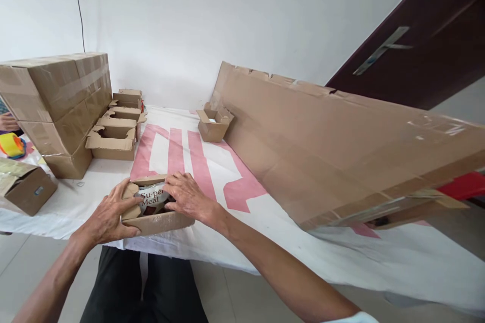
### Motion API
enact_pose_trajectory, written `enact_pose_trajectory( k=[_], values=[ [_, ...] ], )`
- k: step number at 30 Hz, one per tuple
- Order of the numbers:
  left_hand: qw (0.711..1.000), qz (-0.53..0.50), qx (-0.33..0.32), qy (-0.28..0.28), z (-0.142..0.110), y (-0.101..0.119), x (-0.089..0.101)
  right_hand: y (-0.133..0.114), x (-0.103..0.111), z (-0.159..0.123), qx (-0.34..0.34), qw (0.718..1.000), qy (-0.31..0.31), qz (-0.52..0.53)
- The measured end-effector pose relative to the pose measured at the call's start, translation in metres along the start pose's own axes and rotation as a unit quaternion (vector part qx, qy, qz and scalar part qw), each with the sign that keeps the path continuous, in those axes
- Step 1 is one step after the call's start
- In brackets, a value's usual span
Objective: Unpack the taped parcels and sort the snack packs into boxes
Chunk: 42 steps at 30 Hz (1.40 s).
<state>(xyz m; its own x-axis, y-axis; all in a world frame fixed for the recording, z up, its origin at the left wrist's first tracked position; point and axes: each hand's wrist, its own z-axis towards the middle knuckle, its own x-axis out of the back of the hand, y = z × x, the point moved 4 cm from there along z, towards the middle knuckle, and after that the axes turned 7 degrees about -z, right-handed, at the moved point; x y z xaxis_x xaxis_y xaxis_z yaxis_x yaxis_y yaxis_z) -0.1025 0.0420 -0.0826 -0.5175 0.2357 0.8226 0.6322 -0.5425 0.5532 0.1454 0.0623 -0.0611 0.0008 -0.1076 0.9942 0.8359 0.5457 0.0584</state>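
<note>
A small open cardboard box (164,224) stands near the front edge of the cloth-covered table. Inside it lies a pale packet (151,198) printed "Su-per Meal". My left hand (108,214) is closed around the box's left end, thumb low on the near side and fingers over the end flap. My right hand (188,194) reaches over the box's right part, its curled fingers on the packet's right end. That hand covers the right side of the opening, so the rest of the contents is hidden.
Taped cartons (68,91) are stacked at left, with open small boxes (113,146) beside them. Another open box (212,128) sits by a big cardboard sheet (341,151) leaning at right. A co-worker's hand (8,122) shows near a yellow tape roll (12,145) at far left.
</note>
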Motion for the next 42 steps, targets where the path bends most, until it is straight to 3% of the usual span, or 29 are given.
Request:
enact_pose_trajectory(
  k=[6,13,18,23,27,32,38,42],
  values=[
    [0.999,0.038,0.017,-0.004,0.008,0.017,0.003,0.002,0.006,0.000,0.010,0.998,-0.015,-0.061],
    [0.990,-0.128,-0.001,0.062,-0.008,0.004,0.002,0.044,0.029,-0.025,-0.084,0.992,0.057,-0.078],
    [0.981,-0.175,0.004,0.089,-0.010,0.000,-0.004,0.032,0.011,-0.020,-0.013,0.996,0.037,-0.078],
    [0.975,-0.190,0.013,0.118,-0.011,-0.004,-0.007,0.015,-0.009,-0.006,-0.078,0.995,-0.007,-0.054],
    [0.971,-0.196,0.022,0.133,-0.013,-0.009,-0.008,0.012,-0.017,0.002,-0.104,0.993,-0.051,-0.001],
    [0.969,-0.204,0.008,0.142,-0.017,-0.012,-0.010,0.018,-0.018,0.005,-0.141,0.986,-0.045,0.073],
    [0.968,-0.210,0.021,0.138,-0.021,-0.014,-0.009,0.016,-0.009,0.004,-0.070,0.990,-0.017,0.125],
    [0.969,-0.205,0.004,0.135,-0.020,-0.012,-0.010,0.020,-0.007,0.002,-0.065,0.954,-0.018,0.293]
  ],
)
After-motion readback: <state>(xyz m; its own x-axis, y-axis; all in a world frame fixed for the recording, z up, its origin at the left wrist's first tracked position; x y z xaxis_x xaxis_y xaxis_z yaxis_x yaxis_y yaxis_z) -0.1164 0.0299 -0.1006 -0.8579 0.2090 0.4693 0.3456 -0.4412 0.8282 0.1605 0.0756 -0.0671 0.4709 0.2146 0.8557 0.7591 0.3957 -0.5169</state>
